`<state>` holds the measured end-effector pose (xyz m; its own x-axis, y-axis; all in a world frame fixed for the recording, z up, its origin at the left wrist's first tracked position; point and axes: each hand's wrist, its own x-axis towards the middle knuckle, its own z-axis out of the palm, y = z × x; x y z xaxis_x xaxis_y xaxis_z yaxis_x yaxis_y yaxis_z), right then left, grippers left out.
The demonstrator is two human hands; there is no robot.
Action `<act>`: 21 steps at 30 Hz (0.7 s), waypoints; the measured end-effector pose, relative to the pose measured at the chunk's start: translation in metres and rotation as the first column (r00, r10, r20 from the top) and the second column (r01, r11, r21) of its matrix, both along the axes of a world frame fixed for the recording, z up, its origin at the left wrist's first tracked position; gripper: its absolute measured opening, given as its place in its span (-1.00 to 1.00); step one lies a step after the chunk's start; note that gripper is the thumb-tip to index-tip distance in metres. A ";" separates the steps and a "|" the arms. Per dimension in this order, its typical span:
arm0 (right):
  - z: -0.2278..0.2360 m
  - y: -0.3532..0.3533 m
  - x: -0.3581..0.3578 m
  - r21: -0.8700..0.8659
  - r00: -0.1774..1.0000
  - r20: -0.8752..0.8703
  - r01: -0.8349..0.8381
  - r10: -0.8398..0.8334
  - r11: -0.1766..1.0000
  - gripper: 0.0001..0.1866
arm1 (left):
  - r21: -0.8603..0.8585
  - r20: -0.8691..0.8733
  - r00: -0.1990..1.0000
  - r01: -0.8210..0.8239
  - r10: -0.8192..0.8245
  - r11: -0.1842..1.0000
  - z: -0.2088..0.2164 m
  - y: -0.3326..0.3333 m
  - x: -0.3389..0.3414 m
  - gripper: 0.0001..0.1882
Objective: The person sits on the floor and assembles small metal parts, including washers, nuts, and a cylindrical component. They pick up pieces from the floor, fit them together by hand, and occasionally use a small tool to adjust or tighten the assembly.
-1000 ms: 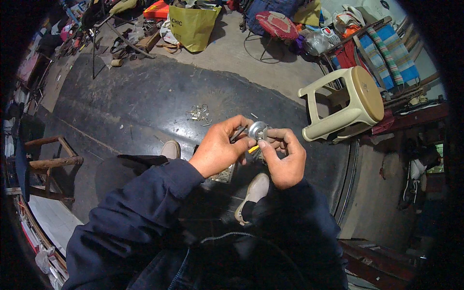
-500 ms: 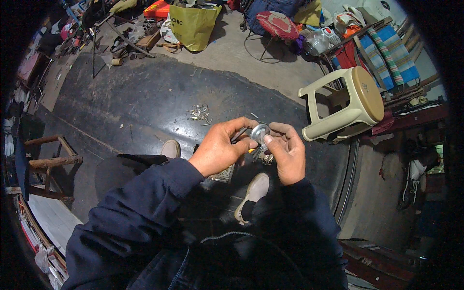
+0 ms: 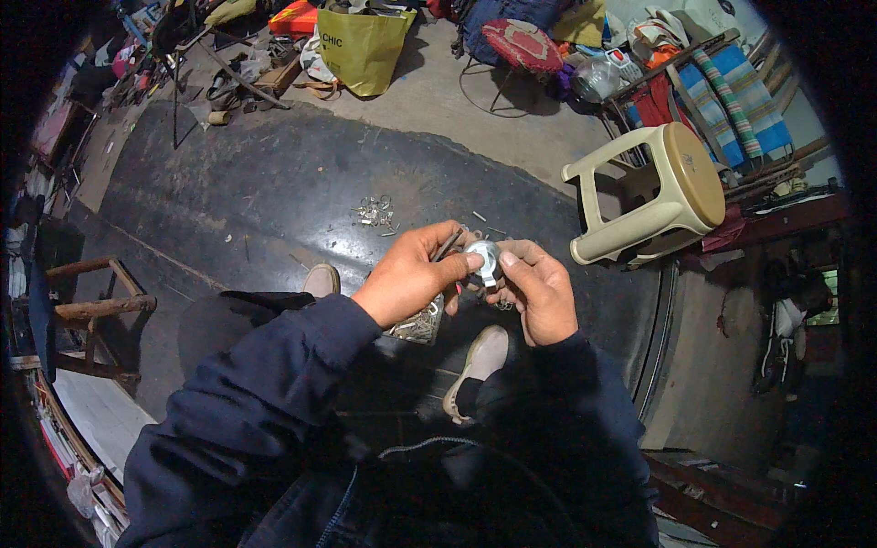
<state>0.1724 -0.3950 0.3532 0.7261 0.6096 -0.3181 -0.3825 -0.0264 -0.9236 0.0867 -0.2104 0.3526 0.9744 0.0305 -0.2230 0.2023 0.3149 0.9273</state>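
A round, shiny silver metal piece with a short tab is held between both hands above the floor. My left hand is closed, its thumb pressing on the piece's face. A thin dark rod also sticks out between the left thumb and forefinger; its kind I cannot make out. My right hand pinches the piece's right edge with thumb and fingers. Below the left hand, partly hidden by it, is a box of small metal parts. Farther out, a scatter of small metal parts lies on the black mat.
A cream plastic stool lies on its side at right. Far off stand a yellow bag and a red-topped round seat. A wooden stool is at left. My shoes rest on the black mat.
The round metal piece has been turned so its flat face and tab show. Both hands have shifted slightly left, and more of the parts box shows.
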 end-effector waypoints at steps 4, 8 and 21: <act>0.003 0.002 0.000 0.007 0.999 -0.027 -0.026 0.026 1.000 -0.63 | -0.024 -0.018 1.000 -0.017 0.017 1.000 -0.002 0.001 0.000 -0.83; 0.002 0.007 -0.010 0.003 0.986 0.162 -0.040 0.039 0.999 -0.52 | -0.007 -0.006 0.999 -0.042 0.042 0.999 -0.003 0.001 0.001 -0.83; 0.006 0.005 -0.004 -0.024 0.995 0.092 -0.031 0.033 0.999 -0.54 | -0.093 0.030 0.999 0.032 -0.029 0.995 0.001 0.002 0.002 -0.79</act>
